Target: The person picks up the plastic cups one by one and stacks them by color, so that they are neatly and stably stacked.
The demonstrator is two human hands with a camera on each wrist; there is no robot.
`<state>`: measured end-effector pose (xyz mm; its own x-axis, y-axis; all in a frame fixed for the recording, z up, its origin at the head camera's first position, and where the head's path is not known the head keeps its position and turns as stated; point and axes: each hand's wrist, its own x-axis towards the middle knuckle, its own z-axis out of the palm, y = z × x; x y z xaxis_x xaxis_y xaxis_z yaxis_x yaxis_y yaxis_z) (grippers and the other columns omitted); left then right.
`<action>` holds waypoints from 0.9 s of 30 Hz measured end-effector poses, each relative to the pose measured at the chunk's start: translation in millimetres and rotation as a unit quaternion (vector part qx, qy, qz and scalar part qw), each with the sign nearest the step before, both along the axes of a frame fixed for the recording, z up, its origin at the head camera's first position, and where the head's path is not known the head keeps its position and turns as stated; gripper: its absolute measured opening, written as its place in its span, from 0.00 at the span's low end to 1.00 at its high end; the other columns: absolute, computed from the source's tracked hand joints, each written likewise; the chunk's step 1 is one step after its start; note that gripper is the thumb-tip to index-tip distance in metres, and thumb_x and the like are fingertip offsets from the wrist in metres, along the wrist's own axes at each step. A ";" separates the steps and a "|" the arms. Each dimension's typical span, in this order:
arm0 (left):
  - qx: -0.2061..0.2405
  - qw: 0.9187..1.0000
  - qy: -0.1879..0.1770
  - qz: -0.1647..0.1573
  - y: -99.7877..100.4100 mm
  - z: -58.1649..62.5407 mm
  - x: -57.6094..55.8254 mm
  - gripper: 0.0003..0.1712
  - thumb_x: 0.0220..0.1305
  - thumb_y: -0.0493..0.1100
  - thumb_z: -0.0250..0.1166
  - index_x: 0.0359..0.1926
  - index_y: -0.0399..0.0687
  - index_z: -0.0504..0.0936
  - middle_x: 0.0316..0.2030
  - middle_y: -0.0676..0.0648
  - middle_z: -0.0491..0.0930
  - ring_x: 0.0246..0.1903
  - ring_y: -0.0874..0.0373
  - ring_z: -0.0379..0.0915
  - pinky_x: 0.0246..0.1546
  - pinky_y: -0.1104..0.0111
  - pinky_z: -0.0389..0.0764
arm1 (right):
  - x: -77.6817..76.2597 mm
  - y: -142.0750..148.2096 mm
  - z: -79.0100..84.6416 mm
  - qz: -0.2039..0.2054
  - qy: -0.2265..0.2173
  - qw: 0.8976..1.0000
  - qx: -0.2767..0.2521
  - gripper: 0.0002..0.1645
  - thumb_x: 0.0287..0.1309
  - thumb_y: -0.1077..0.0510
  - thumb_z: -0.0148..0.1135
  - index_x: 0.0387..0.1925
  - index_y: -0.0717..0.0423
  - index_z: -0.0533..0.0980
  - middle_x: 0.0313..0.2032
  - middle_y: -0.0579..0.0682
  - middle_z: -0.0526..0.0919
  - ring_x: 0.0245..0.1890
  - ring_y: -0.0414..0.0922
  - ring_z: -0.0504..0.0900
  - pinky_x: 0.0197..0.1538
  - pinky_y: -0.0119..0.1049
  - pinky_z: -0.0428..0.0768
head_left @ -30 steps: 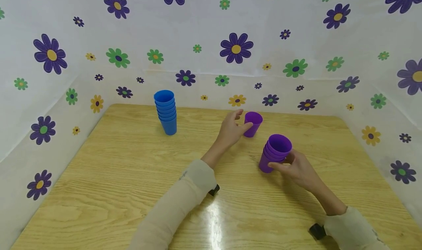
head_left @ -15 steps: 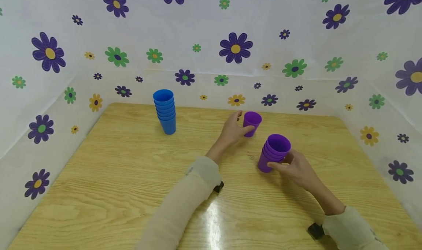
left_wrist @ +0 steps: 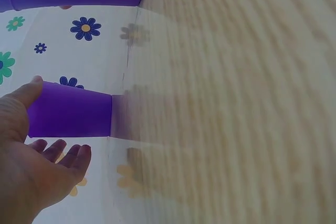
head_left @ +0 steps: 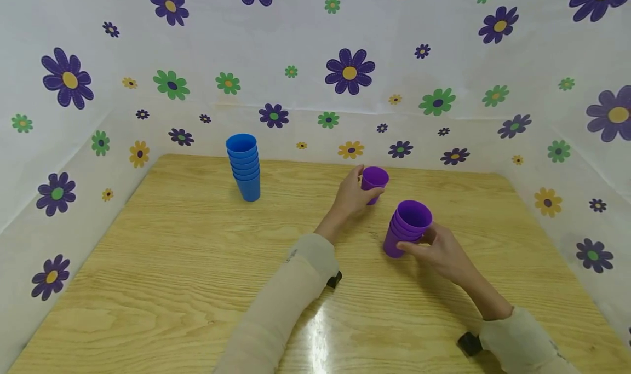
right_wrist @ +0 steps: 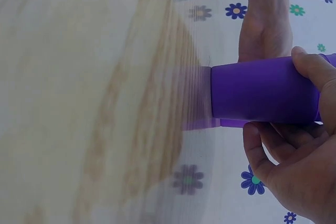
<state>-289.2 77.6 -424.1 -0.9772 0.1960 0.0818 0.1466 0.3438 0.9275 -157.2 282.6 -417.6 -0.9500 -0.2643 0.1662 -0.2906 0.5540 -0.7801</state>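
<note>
In the head view, a single purple plastic cup (head_left: 372, 185) stands upright towards the table's back. My left hand (head_left: 350, 196) surrounds it loosely, thumb across its near side and fingers at its left. The left wrist view has this cup (left_wrist: 73, 111) between thumb and fingers, with a gap between the fingertips (left_wrist: 80, 160) and its wall. Closer to me, a nested stack of purple cups (head_left: 400, 237) tilts slightly; my right hand (head_left: 446, 253) grips it from the right. The right wrist view shows the thumb and fingers on opposite sides of the stack (right_wrist: 262, 90).
A tall stack of blue cups (head_left: 247, 171) stands at the back left of the wooden table (head_left: 197, 286). White sheeting (head_left: 296, 45) with printed flowers hangs around the back and sides.
My left hand has moved slightly to the right and farther around the single cup, thumb now across its near side. The right hand and its stack stay almost where they were.
</note>
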 end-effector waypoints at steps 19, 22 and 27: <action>0.008 1.000 0.005 0.009 -3.9 -6.2 -3.9 0.41 0.65 0.48 0.75 0.73 0.41 0.68 0.62 0.41 0.79 0.61 0.50 0.77 0.61 0.63 0.79 | -0.3 -0.9 1.9 -0.001 0.003 1.000 0.003 0.30 0.62 0.61 0.74 0.62 0.65 0.74 0.51 0.59 0.86 0.47 0.38 0.84 0.50 0.32 0.82; 0.011 1.000 0.006 -0.002 -11.3 -4.6 -4.0 0.40 0.65 0.49 0.75 0.72 0.40 0.69 0.62 0.40 0.79 0.60 0.49 0.78 0.60 0.63 0.80 | -0.5 -1.5 2.1 -0.001 0.005 1.000 0.004 0.30 0.61 0.61 0.74 0.62 0.66 0.75 0.51 0.60 0.86 0.47 0.38 0.84 0.50 0.32 0.82; 0.017 0.999 0.012 -0.038 -26.4 5.1 0.5 0.41 0.65 0.49 0.75 0.71 0.39 0.68 0.60 0.40 0.79 0.59 0.49 0.77 0.59 0.63 0.80 | 0.5 -2.3 3.0 -0.004 0.001 1.000 0.014 0.31 0.62 0.60 0.74 0.62 0.66 0.74 0.52 0.60 0.86 0.48 0.40 0.84 0.51 0.33 0.82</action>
<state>-288.7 51.3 -419.0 -0.9573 0.2661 0.1132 0.1935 0.2986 0.9345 -156.7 280.3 -414.6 -0.9520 -0.2607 0.1602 -0.2868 0.5774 -0.7644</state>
